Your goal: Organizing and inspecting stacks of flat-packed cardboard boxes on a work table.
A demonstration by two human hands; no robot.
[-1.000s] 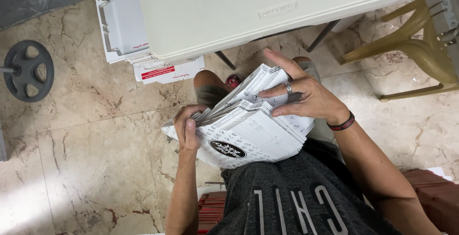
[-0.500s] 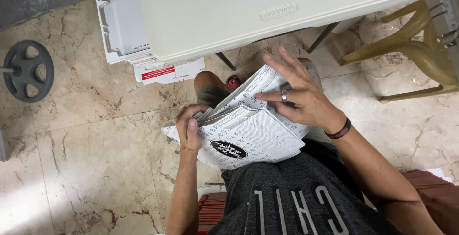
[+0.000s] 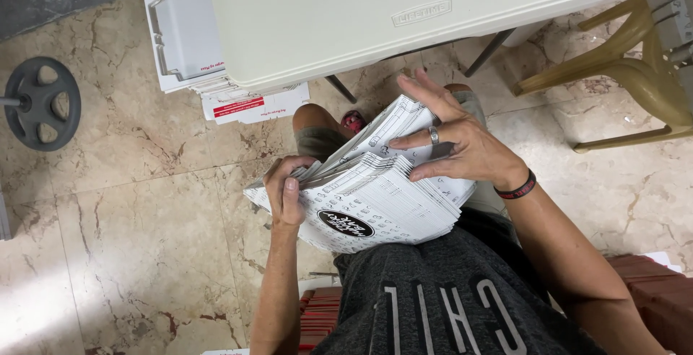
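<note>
A stack of printed sheets is held on the lap, below the edge of the white tabletop. Its left edge is gripped by the left hand, fingers curled shut around it. The right hand is laid on top, fingers spread, with some upper sheets lifted apart. Flat white boxes are stacked on the marble floor, contents not visible.

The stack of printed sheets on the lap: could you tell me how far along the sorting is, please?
Done: nothing looks set aside; the table top is bare. In hand: the left hand grips the stack of printed sheets at its edge, while the right hand lifts the top few. Left: most of the stack lies under those raised sheets.
</note>
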